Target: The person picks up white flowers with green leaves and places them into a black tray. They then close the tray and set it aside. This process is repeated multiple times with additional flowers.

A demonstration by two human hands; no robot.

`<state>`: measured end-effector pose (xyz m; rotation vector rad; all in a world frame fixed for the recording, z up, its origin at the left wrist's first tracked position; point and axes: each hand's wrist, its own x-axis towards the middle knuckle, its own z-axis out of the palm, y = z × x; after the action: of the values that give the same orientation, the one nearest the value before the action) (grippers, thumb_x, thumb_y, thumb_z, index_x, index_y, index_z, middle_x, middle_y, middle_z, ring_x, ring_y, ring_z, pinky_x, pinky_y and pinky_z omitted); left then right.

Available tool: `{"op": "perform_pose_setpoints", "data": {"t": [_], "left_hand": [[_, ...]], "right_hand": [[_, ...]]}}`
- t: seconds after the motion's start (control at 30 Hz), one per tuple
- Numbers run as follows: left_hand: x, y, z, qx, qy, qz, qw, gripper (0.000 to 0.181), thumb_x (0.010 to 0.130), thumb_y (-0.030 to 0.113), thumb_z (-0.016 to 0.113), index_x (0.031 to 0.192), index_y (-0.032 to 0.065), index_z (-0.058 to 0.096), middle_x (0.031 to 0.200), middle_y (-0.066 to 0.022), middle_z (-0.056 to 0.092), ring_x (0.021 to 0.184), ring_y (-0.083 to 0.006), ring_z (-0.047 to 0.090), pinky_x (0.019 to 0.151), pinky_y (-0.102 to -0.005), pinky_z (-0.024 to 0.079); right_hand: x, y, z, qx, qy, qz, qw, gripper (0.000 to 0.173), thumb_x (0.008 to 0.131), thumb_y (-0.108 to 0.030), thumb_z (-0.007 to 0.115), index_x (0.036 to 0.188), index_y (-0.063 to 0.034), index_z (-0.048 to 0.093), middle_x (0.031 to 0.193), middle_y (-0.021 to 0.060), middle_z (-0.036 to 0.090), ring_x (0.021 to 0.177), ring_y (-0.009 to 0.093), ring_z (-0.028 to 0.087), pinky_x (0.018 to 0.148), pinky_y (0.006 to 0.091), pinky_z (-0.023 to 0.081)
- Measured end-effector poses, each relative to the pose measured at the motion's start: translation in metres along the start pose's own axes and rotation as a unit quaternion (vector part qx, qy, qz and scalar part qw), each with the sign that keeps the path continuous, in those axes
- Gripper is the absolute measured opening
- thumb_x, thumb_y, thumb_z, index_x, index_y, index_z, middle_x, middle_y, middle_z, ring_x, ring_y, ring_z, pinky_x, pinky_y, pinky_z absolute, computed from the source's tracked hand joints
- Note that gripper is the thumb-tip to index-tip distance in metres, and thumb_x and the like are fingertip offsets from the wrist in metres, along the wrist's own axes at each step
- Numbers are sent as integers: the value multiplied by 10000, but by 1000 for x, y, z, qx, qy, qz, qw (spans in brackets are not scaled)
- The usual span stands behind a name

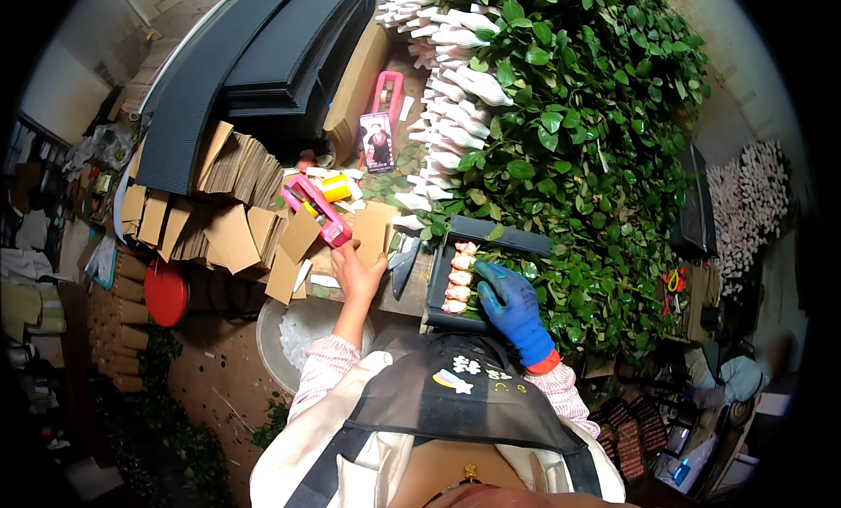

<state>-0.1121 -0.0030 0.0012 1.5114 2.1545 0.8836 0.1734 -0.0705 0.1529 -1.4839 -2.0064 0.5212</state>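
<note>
My bare left hand is over the workbench, with thumb and fingers at the lower end of a brown cardboard piece. Just beyond its fingertips lies a pink tape dispenser. In a blue knit glove, my right hand rests beside a row of several cream-pink roses. Its thumb and forefinger curve apart over the stems, and whether they grip any is hidden. The roses lie in a black corrugated wrap. Between my hands is a dark-handled cutting tool.
Netted white flower heads edge a tall heap of leafy stems. A phone leans on another pink dispenser. Black corrugated sheets and cardboard stacks stand left. A bucket and red stool are below.
</note>
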Motion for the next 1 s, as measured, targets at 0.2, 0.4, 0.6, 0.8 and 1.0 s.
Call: {"op": "perform_pose_setpoints", "data": {"t": [0.2,0.4,0.6,0.8,1.0], "left_hand": [[-60,106,-77,-162,-72,191,965,752,679,207,802,1309,-10,454,1220,-197,443,1171,-376,459,1006,-445,423],[-80,109,-70,-224,-162,243,930,753,760,192,841,1381,18,451,1261,-191,453,1118,-315,506,894,-381,482],[-48,67,-64,-242,-127,123,954,209,901,30,659,1109,26,644,975,-69,603,800,-173,584,741,-306,495],[-29,96,-46,-169,-216,284,919,228,898,55,671,1122,34,634,952,-127,606,829,-271,629,724,-361,508],[-19,150,-17,-11,-414,469,780,887,739,346,859,1420,-11,416,1055,-224,583,975,-397,606,846,-445,502]], "right_hand": [[-7,-30,11,349,-92,166,917,530,936,-190,690,1408,-15,522,1087,76,681,887,107,632,812,286,533],[0,-5,-35,353,-49,284,890,343,995,-234,632,1237,9,630,997,72,711,836,132,682,749,279,563],[-19,28,-52,362,-160,393,830,320,983,-321,651,1006,-1,641,785,27,656,633,89,609,571,231,499],[3,44,-11,345,-188,389,833,330,992,-326,637,964,3,641,727,50,634,586,111,604,536,252,499],[-9,83,29,98,-181,318,925,444,905,-478,661,911,-35,686,837,192,692,791,384,666,743,448,545]]}}
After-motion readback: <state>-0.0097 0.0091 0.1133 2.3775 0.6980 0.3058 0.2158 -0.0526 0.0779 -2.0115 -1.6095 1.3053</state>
